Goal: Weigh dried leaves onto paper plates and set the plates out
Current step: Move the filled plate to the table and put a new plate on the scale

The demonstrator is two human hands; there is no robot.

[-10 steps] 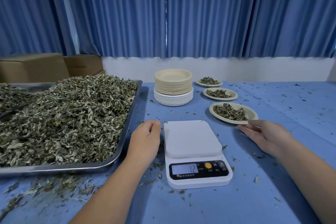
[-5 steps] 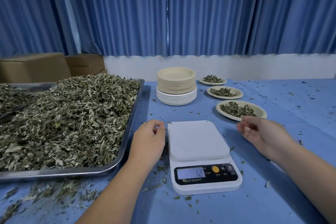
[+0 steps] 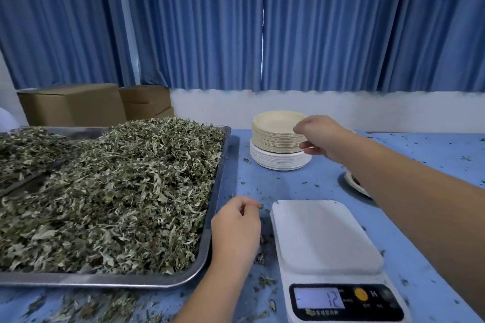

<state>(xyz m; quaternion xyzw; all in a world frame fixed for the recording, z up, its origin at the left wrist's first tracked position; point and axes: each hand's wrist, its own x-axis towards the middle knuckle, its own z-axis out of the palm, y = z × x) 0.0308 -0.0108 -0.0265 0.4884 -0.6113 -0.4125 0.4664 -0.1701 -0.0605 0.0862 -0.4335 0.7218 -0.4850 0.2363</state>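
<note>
The table's blue cloth (image 3: 328, 186) was flecked with leaf crumbs, with blue pleated curtains (image 3: 341, 34) behind and brown cardboard boxes (image 3: 73, 105) at the far left. The big steel tray (image 3: 215, 191) on my left was heaped with dried grey-green leaves (image 3: 118, 191). My left hand (image 3: 236, 228) rested between it and the white digital kitchen scale (image 3: 322, 236), fingers loosely curled. My right hand (image 3: 322, 139) reached the far stack of beige and white paper plates (image 3: 273, 136), fingers and thumb spread at its right rim; whether they gripped, I cannot tell.
</note>
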